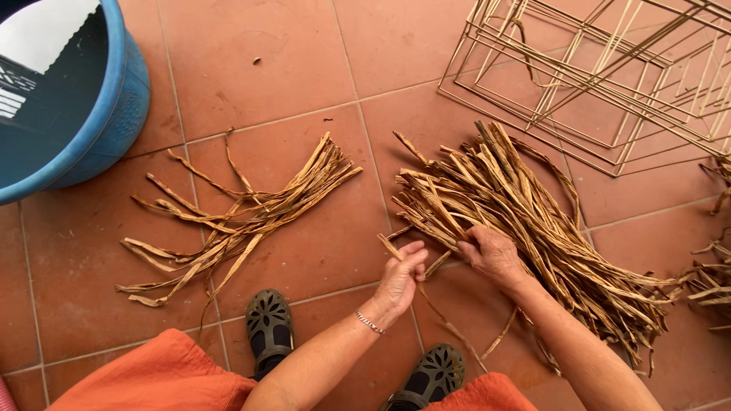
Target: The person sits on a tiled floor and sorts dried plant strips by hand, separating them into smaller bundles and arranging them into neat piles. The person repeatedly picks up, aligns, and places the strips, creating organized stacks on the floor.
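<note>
Looking down from the head camera, a big blue tub (114,99) sits at the far left on the red floor tiles (251,68). It has water in it that shines like a mirror.

A big pile of dry strips (525,228) lies on the right side. Its long way runs from the far middle down to the near right. A small pile of dry strips (244,217) lies to the left, well apart from it. That one points from the near left up to the far right, and its near ends fan out.

The left hand (402,278) has its fingers pinched shut on one loose strip (392,247), near the edge of the big pile. This strip slants from far left to near right. The right hand (491,255) rests on the big pile, with its fingers curled down on some strips.

A wire frame (601,68) made of thin gold bars lies at the far right. Two dark shoes (270,327) and orange cloth (152,377) are at the near edge.
</note>
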